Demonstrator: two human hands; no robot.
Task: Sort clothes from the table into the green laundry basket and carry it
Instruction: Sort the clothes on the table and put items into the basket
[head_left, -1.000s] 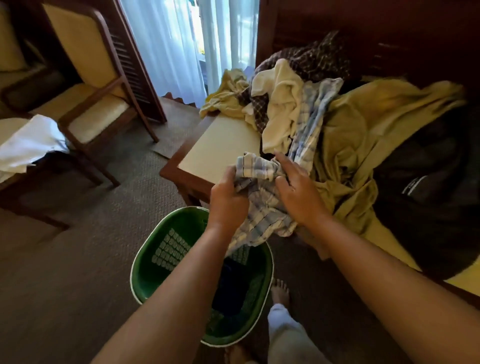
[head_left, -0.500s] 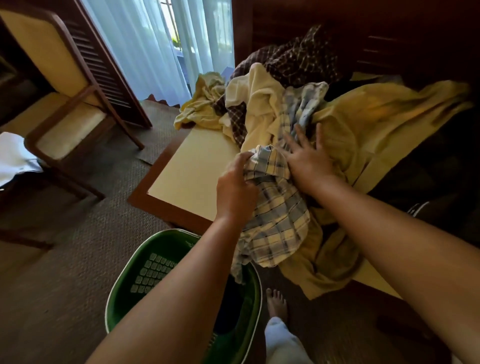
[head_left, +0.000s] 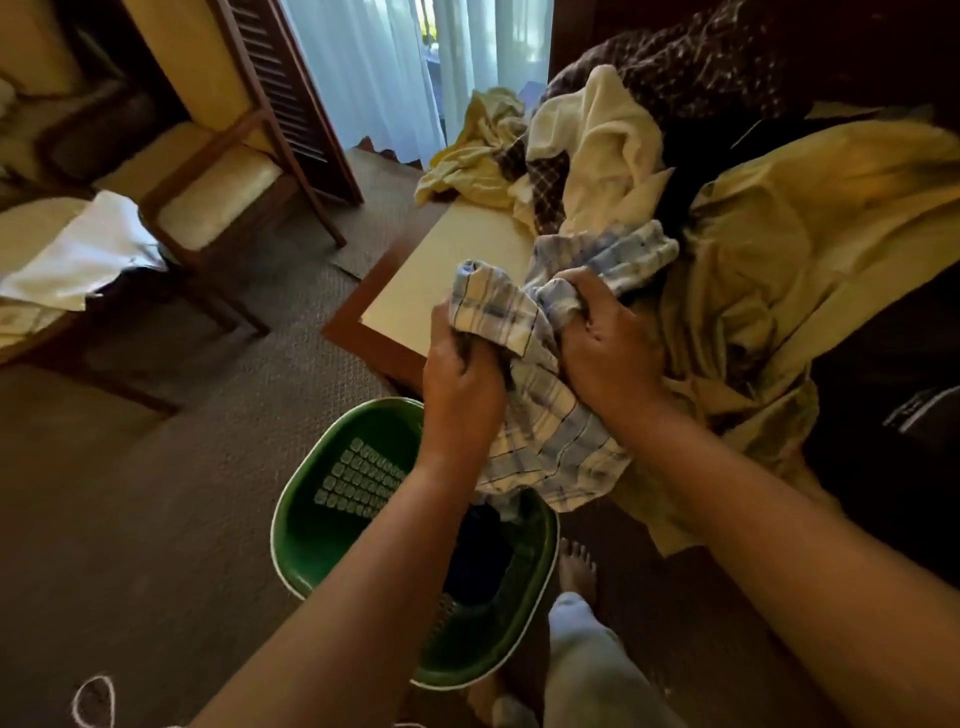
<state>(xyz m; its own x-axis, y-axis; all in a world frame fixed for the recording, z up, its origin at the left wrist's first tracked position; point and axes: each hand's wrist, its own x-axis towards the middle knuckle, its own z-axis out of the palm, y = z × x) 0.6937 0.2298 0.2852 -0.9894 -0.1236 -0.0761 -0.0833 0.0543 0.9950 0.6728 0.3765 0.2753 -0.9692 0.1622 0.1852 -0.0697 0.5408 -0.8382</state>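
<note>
Brown carpet (head_left: 156, 493), cushioned wooden chair (head_left: 218, 197), sheer curtains (head_left: 363, 67) glowing with daylight.

Left hand (head_left: 460, 397) and right hand (head_left: 609, 349) clutch plaid cloth (head_left: 553, 441).

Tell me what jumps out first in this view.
The left hand and right hand grip a blue-and-cream plaid cloth at centre, above the green laundry basket on the floor. Behind, a heap of clothes, yellow, cream and dark checked, covers the right side of the table.
</note>
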